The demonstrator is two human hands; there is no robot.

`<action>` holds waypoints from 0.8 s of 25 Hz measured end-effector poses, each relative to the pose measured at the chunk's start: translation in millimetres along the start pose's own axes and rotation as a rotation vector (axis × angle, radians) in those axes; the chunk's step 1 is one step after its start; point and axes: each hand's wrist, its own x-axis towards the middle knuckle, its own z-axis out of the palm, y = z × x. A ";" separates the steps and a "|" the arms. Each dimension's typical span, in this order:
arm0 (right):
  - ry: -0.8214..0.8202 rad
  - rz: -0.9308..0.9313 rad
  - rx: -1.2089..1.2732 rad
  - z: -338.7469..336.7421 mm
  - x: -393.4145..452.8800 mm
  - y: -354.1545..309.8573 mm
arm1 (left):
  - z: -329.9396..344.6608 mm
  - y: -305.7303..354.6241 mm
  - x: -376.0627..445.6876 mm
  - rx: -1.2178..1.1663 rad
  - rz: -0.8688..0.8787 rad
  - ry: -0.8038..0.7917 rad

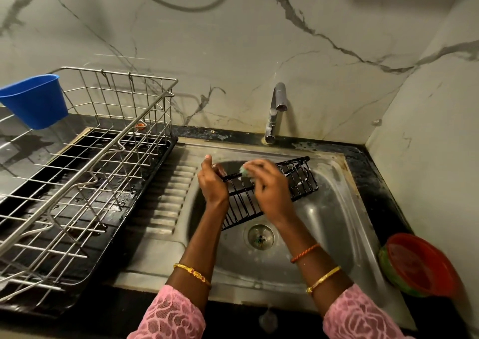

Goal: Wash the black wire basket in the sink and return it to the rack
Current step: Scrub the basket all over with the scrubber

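Note:
The black wire basket [298,178] is held tilted over the steel sink [334,219], its long side running from lower left to upper right. My left hand [213,183] grips the basket's near left end by the rim. My right hand [269,186] presses a pale green scrub sponge [245,170] against the top rim; the sponge is mostly hidden by my fingers. The silver wire dish rack [108,152] stands on a black drip tray to the left of the sink.
The tap [276,110] rises behind the sink with no water running. A blue plastic cup [35,100] hangs on the rack's far left corner. A red and green bowl [420,266] sits on the black counter at right. The drain [260,236] lies below the basket.

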 end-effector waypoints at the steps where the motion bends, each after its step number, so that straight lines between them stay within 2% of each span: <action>1: 0.039 0.107 -0.049 -6.5 4.6 11.3 | 0.3 1.2 -0.5 0.001 0.010 0.003; 3: 0.088 0.277 -0.070 -14.4 9.4 25.4 | 2.5 5.5 -5.1 0.018 0.041 0.021; 4: 0.087 0.305 -0.054 -13.6 9.5 25.8 | 3.9 7.5 -7.4 0.031 0.039 0.040; 6: 0.062 0.275 -0.015 -4.9 8.2 13.8 | 5.7 7.4 -8.8 0.045 0.034 0.060; 11: -0.001 0.016 0.235 18.4 -1.3 -32.9 | 6.4 0.4 -4.3 0.060 0.054 0.003; 13: -0.026 0.049 0.302 19.1 1.9 -36.4 | 6.6 -0.3 -5.8 0.074 0.091 -0.046; 15: -0.035 0.035 0.268 17.2 0.0 -34.1 | 5.7 -0.9 -7.0 0.116 0.111 -0.034; 17: -0.008 0.010 0.217 15.3 -15.2 -25.7 | 6.6 0.0 -9.6 0.129 0.104 0.020; 20: 0.010 0.085 0.197 11.1 -54.7 -11.0 | 8.1 7.4 -11.0 0.104 0.056 0.156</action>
